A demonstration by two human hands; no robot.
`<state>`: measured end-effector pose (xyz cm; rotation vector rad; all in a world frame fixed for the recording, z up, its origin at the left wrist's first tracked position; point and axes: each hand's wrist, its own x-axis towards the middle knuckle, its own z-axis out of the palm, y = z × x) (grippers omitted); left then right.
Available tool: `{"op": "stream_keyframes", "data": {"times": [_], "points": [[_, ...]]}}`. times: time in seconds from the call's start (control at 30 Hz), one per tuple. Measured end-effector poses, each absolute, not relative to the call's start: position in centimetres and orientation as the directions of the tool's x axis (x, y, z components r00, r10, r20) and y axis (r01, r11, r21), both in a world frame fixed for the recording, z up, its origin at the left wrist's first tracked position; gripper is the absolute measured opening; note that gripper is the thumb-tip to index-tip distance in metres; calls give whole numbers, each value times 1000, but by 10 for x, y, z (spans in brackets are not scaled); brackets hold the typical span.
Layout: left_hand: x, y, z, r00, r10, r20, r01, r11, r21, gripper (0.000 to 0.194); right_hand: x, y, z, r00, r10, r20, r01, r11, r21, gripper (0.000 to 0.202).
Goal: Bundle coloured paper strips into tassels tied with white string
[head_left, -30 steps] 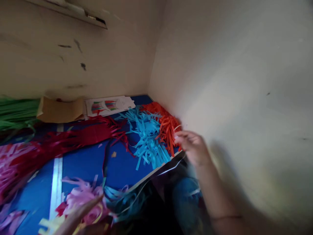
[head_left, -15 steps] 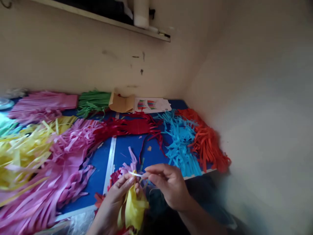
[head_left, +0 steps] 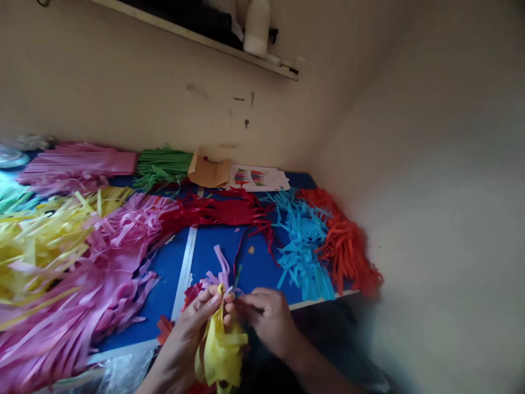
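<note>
At the near edge of the blue table (head_left: 164, 295), just right of the pale tape strip (head_left: 187, 268) that runs toward the far side, two bare hands meet over a yellow fringed-paper tassel (head_left: 223, 350). Thumb and fingers of the left hand (head_left: 192, 323) are closed around its gathered top, and the yellow strips hang down below the grip toward the near side. Thumb and forefinger of the right hand (head_left: 268, 314) come in from the right, pinched on a thin white cord (head_left: 228, 291) at the tassel's neck; its remaining fingers curl inward, and the exact hold is small and partly hidden. Just beyond the fingertips, lilac strips (head_left: 221, 262) stick up, with a crimson paper tuft (head_left: 191, 294) beside the left hand and an orange-red scrap (head_left: 164, 326) nearer and farther left. Crumpled clear plastic (head_left: 127, 372) lies at the near left. Across the left side spread a pink fringe heap (head_left: 106, 273) and, left of it, a yellow fringe heap (head_left: 45, 235). Dark red fringe (head_left: 233, 210) stretches over the middle, beyond the hands. To the right, light-blue fringe (head_left: 305, 235) lies against orange fringe (head_left: 348, 246), which spills over the table's right edge. Along the far wall, from left to right, sit a pink fringed stack (head_left: 82, 164), green fringe (head_left: 164, 167), a folded brown paper piece (head_left: 210, 172) and a white sheet printed with colourful tassels (head_left: 270, 178).
</note>
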<state>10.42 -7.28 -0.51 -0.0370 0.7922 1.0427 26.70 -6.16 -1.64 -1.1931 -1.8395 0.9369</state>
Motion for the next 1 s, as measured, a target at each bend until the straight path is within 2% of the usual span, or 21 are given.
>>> {"op": "stream_keyframes", "data": {"times": [0.07, 0.13, 0.2, 0.27, 0.3, 0.37, 0.47, 0.6, 0.87, 1.0], "points": [[105, -73, -8, 212, 762, -612, -781, 509, 363, 38, 269, -61, -17, -278, 937, 211, 415, 315, -853, 25], [105, -73, -9, 185, 758, -626, -767, 510, 390, 37, 273, -60, -15, -231, 956, 183, 329, 253, -910, 22], [104, -72, -8, 185, 758, -625, -750, 520, 409, 39, 278, -57, -10, -181, 983, 38, 86, 54, -995, 22], [104, -72, -6, 194, 763, -616, -737, 528, 421, 42, 281, -55, -4, -172, 976, -135, -162, -163, -973, 23], [104, -72, -5, 200, 762, -616, -730, 536, 425, 43, 281, -55, 0, -169, 970, -176, -212, -210, -954, 23], [105, -73, -4, 206, 751, -627, -712, 555, 431, 46, 279, -56, 7, -150, 978, -143, -154, -166, -974, 21], [108, -74, -5, 208, 734, -647, -695, 576, 430, 48, 272, -60, 16, -154, 988, 23, 16, 26, -1000, 16], [111, -74, -6, 153, 728, -668, -703, 556, 444, 46, 266, -65, 20, -144, 970, 198, 71, 209, -975, 11], [110, -75, -6, 193, 711, -676, -673, 597, 436, 51, 269, -60, 11, -2, 985, 172, 161, 171, -972, 16], [114, -77, -9, 160, 740, -654, -659, 573, 487, 45, 263, -65, 4, 23, 972, 235, 275, 220, -936, 17]]}}
